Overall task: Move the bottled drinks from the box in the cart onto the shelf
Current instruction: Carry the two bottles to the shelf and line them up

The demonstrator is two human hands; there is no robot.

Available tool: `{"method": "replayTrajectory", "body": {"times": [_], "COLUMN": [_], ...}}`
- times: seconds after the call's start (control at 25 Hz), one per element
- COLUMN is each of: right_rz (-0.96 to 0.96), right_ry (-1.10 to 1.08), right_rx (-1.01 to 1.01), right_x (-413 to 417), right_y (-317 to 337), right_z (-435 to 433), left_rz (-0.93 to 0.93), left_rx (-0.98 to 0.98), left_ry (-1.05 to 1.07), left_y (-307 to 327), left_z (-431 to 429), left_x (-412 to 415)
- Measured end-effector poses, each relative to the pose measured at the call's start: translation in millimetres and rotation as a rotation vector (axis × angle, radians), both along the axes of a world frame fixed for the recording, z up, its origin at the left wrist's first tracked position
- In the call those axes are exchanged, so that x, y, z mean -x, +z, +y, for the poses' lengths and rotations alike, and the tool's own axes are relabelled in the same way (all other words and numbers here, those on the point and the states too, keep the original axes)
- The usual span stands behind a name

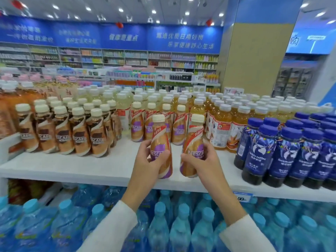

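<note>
My left hand (147, 161) grips a purple-labelled coffee bottle (161, 142) with a cream cap, held upright just above the white shelf (91, 166). My right hand (203, 160) grips a second bottle of the same kind (193, 140), tilted slightly left. Both bottles hover over the bare front part of the shelf. Behind them stands a row of matching purple-labelled bottles (137, 124). The cart and its box are out of view.
Brown-labelled coffee bottles (61, 131) fill the shelf's left side. Amber tea bottles (221, 128) and dark blue coffee bottles (272, 153) stand to the right. Blue-capped water bottles (163, 226) fill the lower shelf. More store shelves line the far wall.
</note>
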State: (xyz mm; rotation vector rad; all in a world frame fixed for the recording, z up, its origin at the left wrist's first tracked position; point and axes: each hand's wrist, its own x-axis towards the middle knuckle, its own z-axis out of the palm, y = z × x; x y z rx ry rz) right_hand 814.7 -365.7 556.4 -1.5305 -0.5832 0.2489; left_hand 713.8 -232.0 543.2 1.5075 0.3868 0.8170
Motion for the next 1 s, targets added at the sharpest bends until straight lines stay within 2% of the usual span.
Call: {"method": "replayTrajectory", "body": {"times": [0.28,0.68,1.0], "right_rz": [-0.073,-0.059,-0.199], "right_ry": [-0.047,0.009,-0.155], "right_rx": [0.048,0.082,0.130], "right_x": [-29,-33,-16], "right_y": [-23,-38,-43], "right_z": [28,13,22], "left_rz": [0.079,0.176,0.197], "left_rx": [-0.212,-0.162,-0.222], "left_ry": [0.044,-0.095,-0.069], "left_y": [-18,-27,-24], "left_z": [34,62,57], "left_x": [-29,-20,-23]}}
